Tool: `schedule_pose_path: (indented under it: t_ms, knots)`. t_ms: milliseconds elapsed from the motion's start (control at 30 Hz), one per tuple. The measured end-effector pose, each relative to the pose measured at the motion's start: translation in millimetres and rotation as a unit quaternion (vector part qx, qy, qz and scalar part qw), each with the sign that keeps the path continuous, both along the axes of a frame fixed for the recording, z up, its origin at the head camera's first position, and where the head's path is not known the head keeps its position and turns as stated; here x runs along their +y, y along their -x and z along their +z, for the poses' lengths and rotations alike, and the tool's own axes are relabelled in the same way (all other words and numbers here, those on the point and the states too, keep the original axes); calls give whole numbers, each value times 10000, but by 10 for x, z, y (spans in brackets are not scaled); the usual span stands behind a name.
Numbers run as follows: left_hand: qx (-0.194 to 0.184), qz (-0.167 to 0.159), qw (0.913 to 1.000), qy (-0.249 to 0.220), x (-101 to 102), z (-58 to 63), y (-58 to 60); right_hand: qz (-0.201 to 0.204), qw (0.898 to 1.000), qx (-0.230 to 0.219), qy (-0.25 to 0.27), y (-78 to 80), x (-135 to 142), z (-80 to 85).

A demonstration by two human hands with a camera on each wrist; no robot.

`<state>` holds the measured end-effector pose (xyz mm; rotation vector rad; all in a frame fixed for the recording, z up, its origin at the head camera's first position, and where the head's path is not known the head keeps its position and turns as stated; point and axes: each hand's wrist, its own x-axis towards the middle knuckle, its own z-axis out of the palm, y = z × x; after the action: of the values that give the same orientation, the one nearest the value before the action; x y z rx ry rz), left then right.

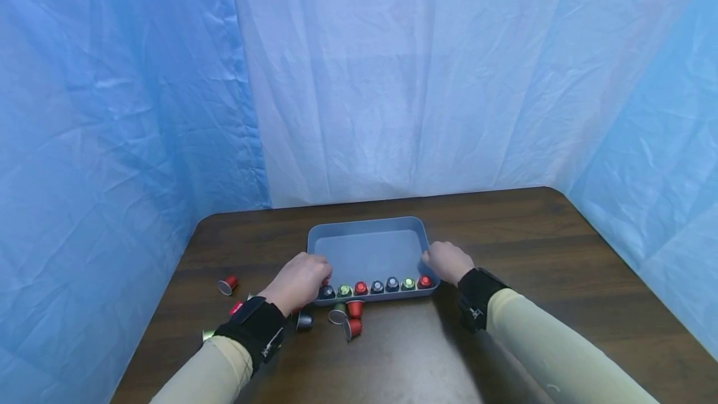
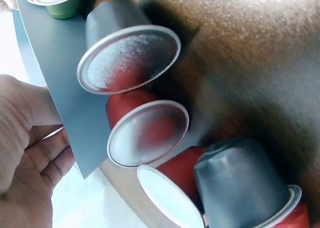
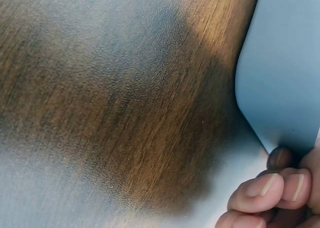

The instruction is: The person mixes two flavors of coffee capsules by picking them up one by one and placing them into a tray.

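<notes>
A grey-blue tray [image 1: 364, 251] lies on the table with a row of coffee capsules along its near wall, among them a green capsule [image 1: 344, 291] and a red capsule [image 1: 424, 282]. My left hand [image 1: 300, 282] reaches over the tray's near left corner, fingers curled. A bit of red coffee capsule [image 1: 325, 281] shows at its fingertips, beside a dark capsule in the row. In the left wrist view the tray wall [image 2: 85, 112] hides those fingertips. At the right side, my right hand [image 1: 449, 262] grips the tray's wall, its curled fingers [image 3: 257, 193] at the rim.
Outside the tray's near wall lie loose capsules: a green one [image 1: 338, 313], red ones [image 1: 352, 328] and a dark one [image 1: 305, 320]. Another red capsule [image 1: 227, 285] lies farther left, and a light green one [image 1: 207, 335] shows beside the left wrist. Blue-white curtains [image 1: 348, 80] surround the table.
</notes>
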<state>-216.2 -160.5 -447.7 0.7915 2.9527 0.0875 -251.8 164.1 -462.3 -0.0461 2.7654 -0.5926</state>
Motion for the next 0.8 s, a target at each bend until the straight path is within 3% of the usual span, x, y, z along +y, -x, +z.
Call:
schedule_pose_path:
  t_ms: [567,800]
  knots:
    - [-43,70,10000,6,16,4,-13,113,9998,132,-66,8,-1,14]
    - [-81,-86,9999,25,-1,33,-21,170,9996,189,-87,-3,-5,23]
